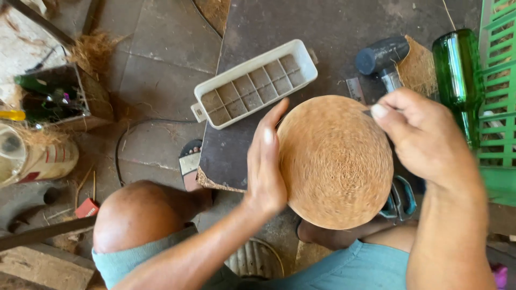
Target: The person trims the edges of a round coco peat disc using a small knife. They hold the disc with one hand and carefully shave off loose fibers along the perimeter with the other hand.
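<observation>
Fingers [269, 134] of the left hand [266, 169] are laid flat and together against the left side of one round coir bowl [336, 161]; those of the right hand [422, 137] are pinched on a thin tool at its upper right rim. One bowl is counted, dome turned up toward the camera, with no long axis. It is held above the near edge of the dark bench [322, 27]. One white tray [255, 83] lies behind it, one green bottle [459, 75] at the right, bare board between.
</observation>
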